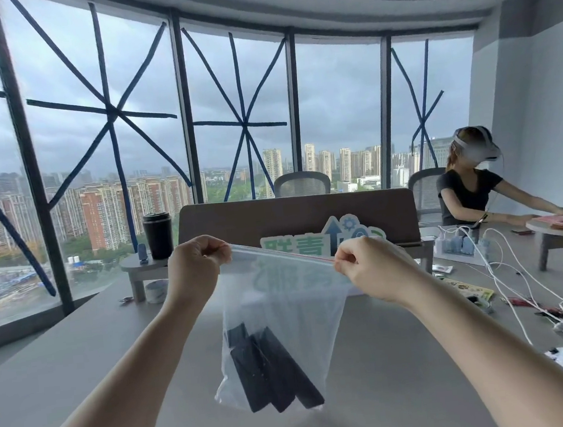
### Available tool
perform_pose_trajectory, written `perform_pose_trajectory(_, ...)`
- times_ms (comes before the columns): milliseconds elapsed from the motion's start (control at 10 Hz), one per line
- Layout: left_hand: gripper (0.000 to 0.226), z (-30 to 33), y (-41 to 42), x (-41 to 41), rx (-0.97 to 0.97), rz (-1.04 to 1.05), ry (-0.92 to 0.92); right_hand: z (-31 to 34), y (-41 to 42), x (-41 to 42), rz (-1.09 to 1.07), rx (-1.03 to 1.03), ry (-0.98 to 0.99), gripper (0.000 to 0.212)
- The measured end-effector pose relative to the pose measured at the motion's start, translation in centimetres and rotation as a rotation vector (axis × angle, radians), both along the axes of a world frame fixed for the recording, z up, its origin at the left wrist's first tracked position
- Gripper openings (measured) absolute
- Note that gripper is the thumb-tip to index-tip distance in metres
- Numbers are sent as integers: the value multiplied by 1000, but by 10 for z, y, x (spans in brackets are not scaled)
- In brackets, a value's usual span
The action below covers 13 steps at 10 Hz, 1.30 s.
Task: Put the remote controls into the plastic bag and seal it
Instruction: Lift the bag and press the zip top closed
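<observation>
Black tumbler (158, 235) on a small riser (140, 265), white cables (504, 260) across the grey table (63, 354), taped windows (109, 119) behind.

The plastic bag (283, 316) is thin, clear film, slightly cloudy and softly creased, with a ridged zip strip along its top. The remote controls (271, 376) inside look like matt black plastic. The table (80, 353) has a smooth, matt grey top. The tumbler (158, 235) is satin black with a glossier lid.

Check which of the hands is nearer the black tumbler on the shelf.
Left. The left hand pinches the bag's top corner just below and right of the black tumbler; the right hand holds the opposite corner, farther right.
</observation>
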<state>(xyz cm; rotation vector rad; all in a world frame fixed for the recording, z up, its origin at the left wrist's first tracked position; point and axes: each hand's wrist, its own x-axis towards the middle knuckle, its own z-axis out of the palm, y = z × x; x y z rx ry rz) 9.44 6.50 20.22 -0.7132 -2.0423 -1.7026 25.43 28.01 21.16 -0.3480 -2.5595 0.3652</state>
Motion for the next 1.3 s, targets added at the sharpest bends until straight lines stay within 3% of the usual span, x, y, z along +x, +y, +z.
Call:
perform_pose_trajectory(200, 19, -1, -9, -4, 29, -17, -12, 2, -5, 1, 5, 16, 37, 25)
perform_pose_trajectory(400, 13, -20, -23, -37, 90, -50, -135, -6, -15, -36, -1, 29, 130, 30)
perform_pose_trajectory(600, 17, -40, -37, -117, 114, 6, -285, -23, -33, -153, 57, -101, 175, 31)
perform_pose_trajectory(800, 29, -17, -78, -219, 256, 95, -288, -8, -71, -267, 172, -231, 345, 21)
perform_pose_trajectory(1000, 29, -85, -123, -267, 212, 169, -323, -81, -99, -307, 250, -314, 135, 23)
perform_pose_trajectory(1200, 24, -184, -144, -251, 127, 200, -486, -159, -115, -288, 287, -400, -150, 18)
perform_pose_trajectory(1300, 18, -207, -154, -225, 58, 251, -500, -167, -115, -261, 365, -457, -267, 12)
